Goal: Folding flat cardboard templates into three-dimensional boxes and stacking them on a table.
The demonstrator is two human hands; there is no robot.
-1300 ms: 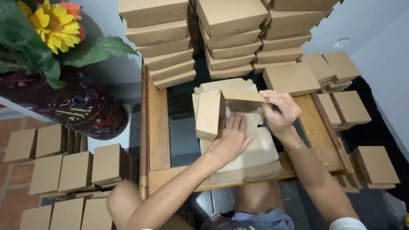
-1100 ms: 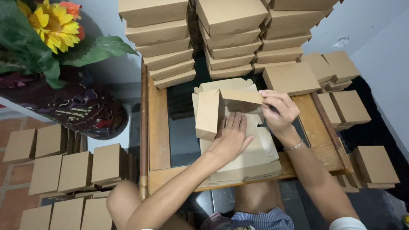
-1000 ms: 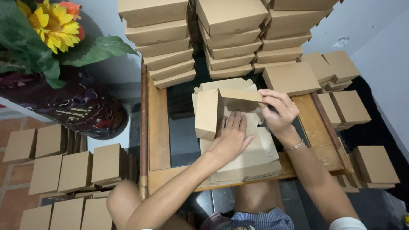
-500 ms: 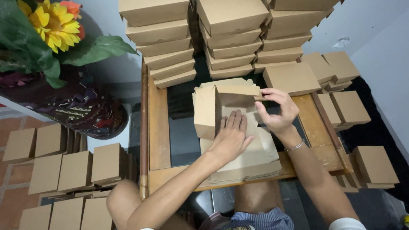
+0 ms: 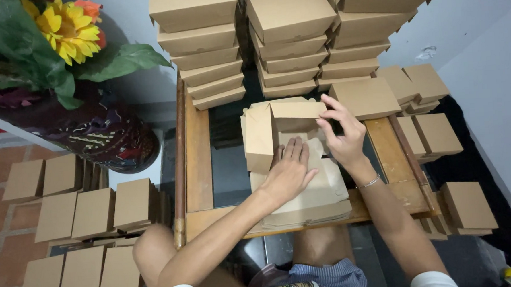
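The half-folded brown cardboard box [image 5: 281, 131] sat on a stack of flat blanks [image 5: 307, 201] at the near edge of the wooden table [image 5: 198, 163]. The left hand [image 5: 288, 173] lay flat with fingers pressed down on its base; the right hand [image 5: 341, 137] pinched a raised side flap. Two walls stood, the rest seemingly unfinished. Beyond it, tall stacks of finished boxes [image 5: 288, 39] filled the far end, so much was done, though blanks remained.
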